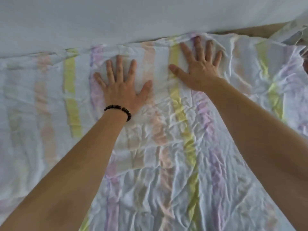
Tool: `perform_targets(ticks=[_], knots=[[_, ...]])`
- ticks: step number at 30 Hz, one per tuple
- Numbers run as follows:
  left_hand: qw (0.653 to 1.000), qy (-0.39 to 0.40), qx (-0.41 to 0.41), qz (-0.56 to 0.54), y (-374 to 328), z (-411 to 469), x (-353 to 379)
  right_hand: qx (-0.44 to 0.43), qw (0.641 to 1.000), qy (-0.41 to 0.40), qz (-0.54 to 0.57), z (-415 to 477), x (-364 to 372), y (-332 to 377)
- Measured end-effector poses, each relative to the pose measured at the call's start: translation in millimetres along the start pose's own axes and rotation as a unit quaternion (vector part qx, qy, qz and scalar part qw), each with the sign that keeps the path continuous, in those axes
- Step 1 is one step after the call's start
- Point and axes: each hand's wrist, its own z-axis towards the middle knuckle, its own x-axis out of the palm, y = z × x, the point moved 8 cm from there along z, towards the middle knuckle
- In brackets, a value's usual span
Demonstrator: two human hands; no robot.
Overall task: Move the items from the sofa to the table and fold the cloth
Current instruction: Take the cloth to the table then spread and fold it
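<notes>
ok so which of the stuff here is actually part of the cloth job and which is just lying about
Part of the job:
striped cloth, spread out and wrinkled
left hand, pressed flat on it
right hand, pressed flat on it

Just there:
plain pale fabric along the top
black bead bracelet on the left wrist

The striped cloth (168,152) runs off past the left, right and near edges, and it hides whatever it lies on. The left forearm (71,164) and right forearm (260,139) are cut off near the elbow. The palms of the left hand (120,85) and right hand (200,70) face down, unseen. At the far right a tan strip (250,30) peeks out beside a pale, blurred surface (133,17). I can't tell what either is.
</notes>
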Motion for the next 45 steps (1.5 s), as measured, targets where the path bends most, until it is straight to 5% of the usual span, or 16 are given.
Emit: perform_targets(ticks=[7,16,24,32,38,45], knots=[[0.999,-0.019,-0.020,0.029,-1,1,2,-0.061,0.993,-0.097,0.036,-3,0,0],[0.996,-0.029,-0.020,0.085,-11,0,-8,-0.142,0.987,-0.062,0.030,-5,2,0],[0.974,-0.147,-0.171,-0.031,-55,-180,-19,-0.209,0.952,-0.141,0.174,-198,20,-39],[0.901,0.032,-0.428,-0.069,-38,-398,80,-0.233,0.972,-0.003,0.000,-316,80,-99],[0.896,0.041,-0.429,-0.110,-69,-443,78,-0.261,0.961,0.089,-0.028,-322,79,-104],[0.926,0.129,-0.313,-0.168,-199,-471,73,-0.235,0.955,0.181,0.010,-364,40,-170]])
